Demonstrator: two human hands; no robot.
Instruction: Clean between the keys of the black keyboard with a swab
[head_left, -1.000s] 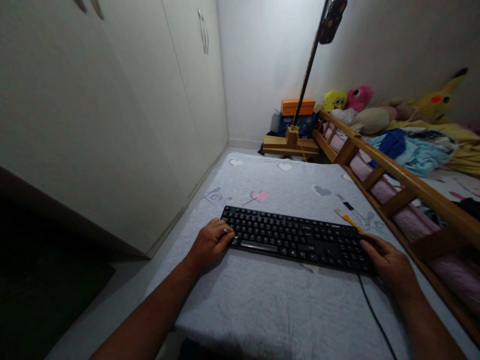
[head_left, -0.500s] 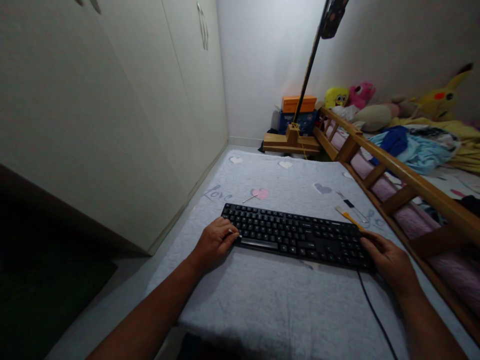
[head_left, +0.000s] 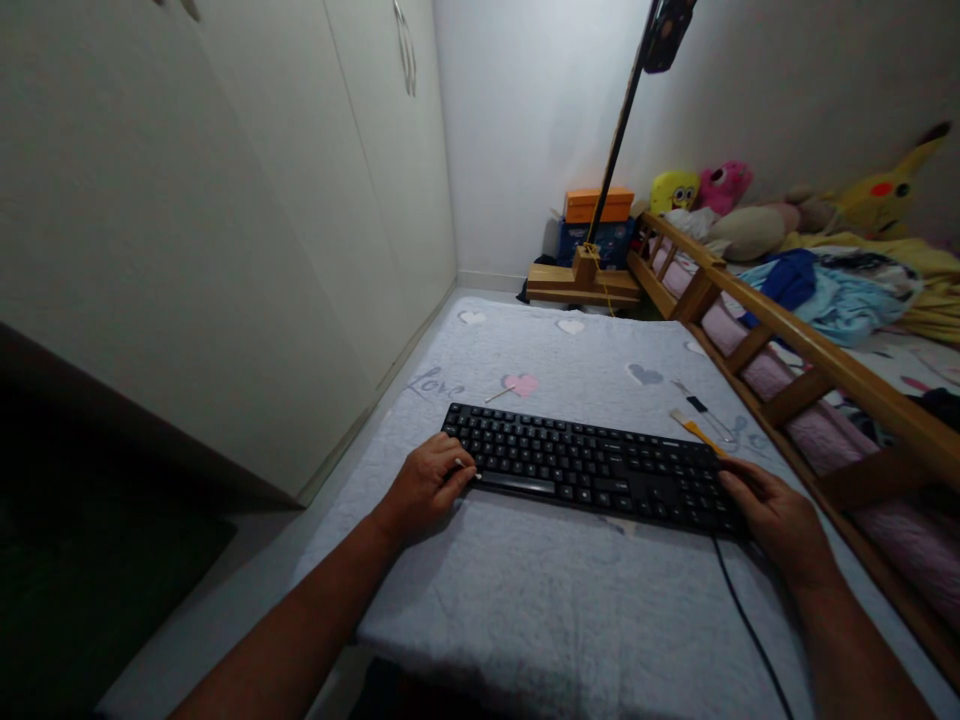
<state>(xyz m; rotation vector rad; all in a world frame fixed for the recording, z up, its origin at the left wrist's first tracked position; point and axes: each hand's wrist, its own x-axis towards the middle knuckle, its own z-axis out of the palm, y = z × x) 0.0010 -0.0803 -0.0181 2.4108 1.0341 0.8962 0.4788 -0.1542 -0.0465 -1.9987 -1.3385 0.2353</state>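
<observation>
A black keyboard (head_left: 555, 458) lies on the cloth-covered table (head_left: 525, 590), its cable running from the near right side towards me. My left hand (head_left: 431, 483) is closed at the keyboard's lower left corner. Between its thumb and fingers is a cotton swab (head_left: 466, 466), whose white tips show at the bottom row of keys. With the thumb on top, my right hand (head_left: 776, 515) grips the keyboard's right end; the other fingers are partly hidden.
Beyond the keyboard lie another cotton swab (head_left: 499, 394), a yellow-handled brush (head_left: 699, 432) and a thin tool with a black band (head_left: 701, 408). A wooden bed rail (head_left: 795, 345) borders the right, a pale wardrobe (head_left: 300, 220) the left. Behind stands a pole on a wooden base (head_left: 583, 284).
</observation>
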